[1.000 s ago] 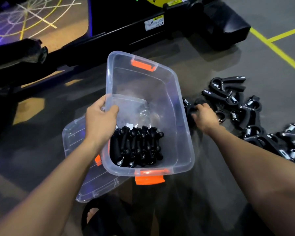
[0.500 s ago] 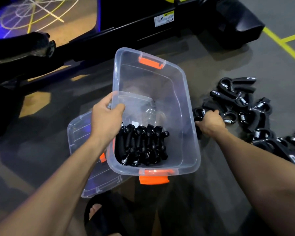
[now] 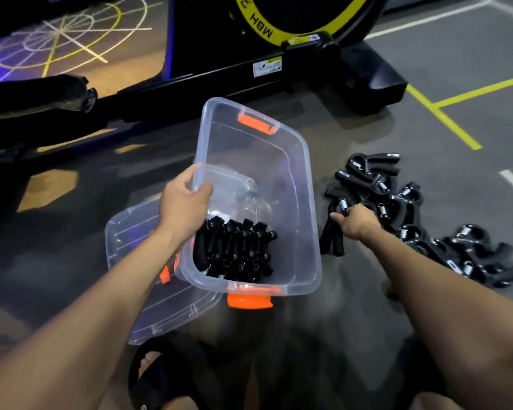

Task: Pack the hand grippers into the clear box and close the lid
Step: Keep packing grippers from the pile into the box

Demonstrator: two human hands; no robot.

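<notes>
A clear box (image 3: 301,173) with orange latches is tilted toward me on the grey floor. My left hand (image 3: 184,202) grips its left rim. Several black hand grippers (image 3: 237,247) lie in a row in the box's near end. My right hand (image 3: 357,221) is closed on one black hand gripper (image 3: 332,235) just right of the box, its handles hanging down. A pile of loose hand grippers (image 3: 397,196) lies on the floor further right. The clear lid (image 3: 137,241) lies under the box's left side.
A black exercise machine base (image 3: 279,72) with a yellow ring stands behind the box. Yellow floor lines (image 3: 444,119) run at the right. My sandalled foot (image 3: 157,371) is near the bottom edge, below the lid.
My right hand has closed on a hand gripper from the pile and lifted it beside the box. My left hand keeps its hold on the box rim.
</notes>
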